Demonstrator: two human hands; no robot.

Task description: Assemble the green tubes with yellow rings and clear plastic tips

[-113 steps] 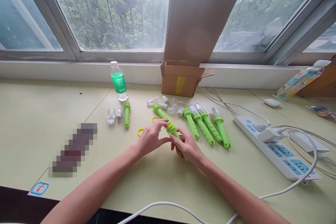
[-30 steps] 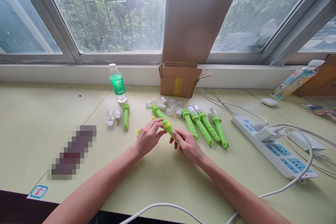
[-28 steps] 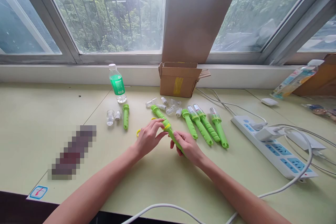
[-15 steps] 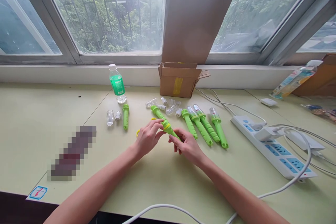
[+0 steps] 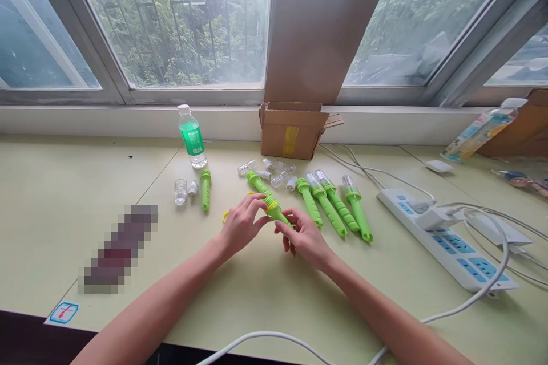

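Between my two hands lies a green plastic handle (image 5: 279, 215) with a threaded top and a yellow ring around its neck. My left hand (image 5: 243, 218) pinches it near the ring, fingers at the threaded end. Lower down the shaft, my right hand (image 5: 305, 237) grips the handle between thumb and curled fingers, hiding its bottom end. Just beyond my left fingers rests another green handle (image 5: 258, 182), partly covered. A loose yellow ring (image 5: 225, 216) shows beside my left hand, mostly hidden. To the right lie several more green sticks, some with clear caps (image 5: 350, 185).
Clear covers (image 5: 282, 177) and small white pieces (image 5: 291, 183) are scattered behind my hands. A green-labelled bottle (image 5: 192, 138) and a cardboard box (image 5: 293, 131) stand toward the window. At right, a power strip (image 5: 445, 239) trails white cables. A green handle (image 5: 205, 190) lies left.
Both hands keep nearly the same place and hold on the green handle. The yellow ring and my left fingertips have shifted very slightly.
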